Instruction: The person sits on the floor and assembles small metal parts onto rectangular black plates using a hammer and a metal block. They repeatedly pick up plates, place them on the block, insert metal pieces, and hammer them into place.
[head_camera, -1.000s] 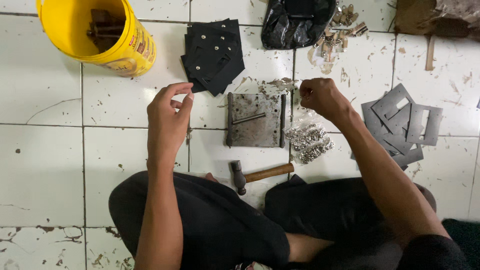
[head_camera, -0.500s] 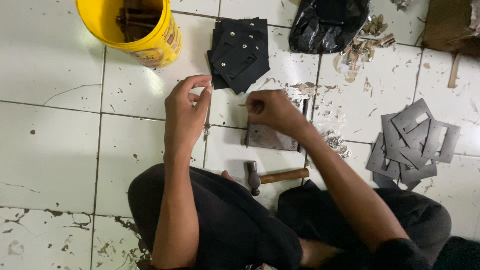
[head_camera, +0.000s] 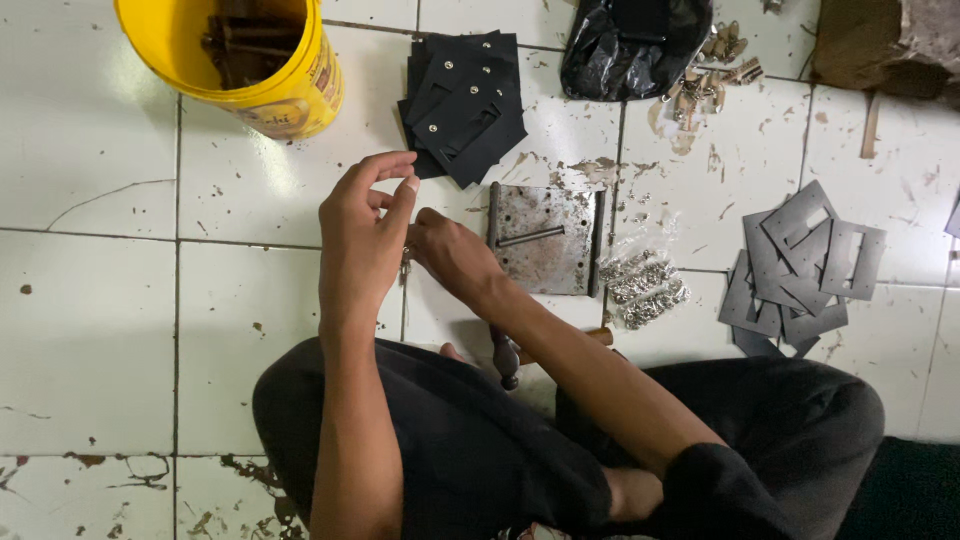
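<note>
both hands (head_camera: 400, 245) pinch something small, unclear.

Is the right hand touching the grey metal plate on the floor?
Apart. The head view shows the right hand meeting the left hand, left of the metal plate, with a strip of white floor tile between hand and plate.
</note>
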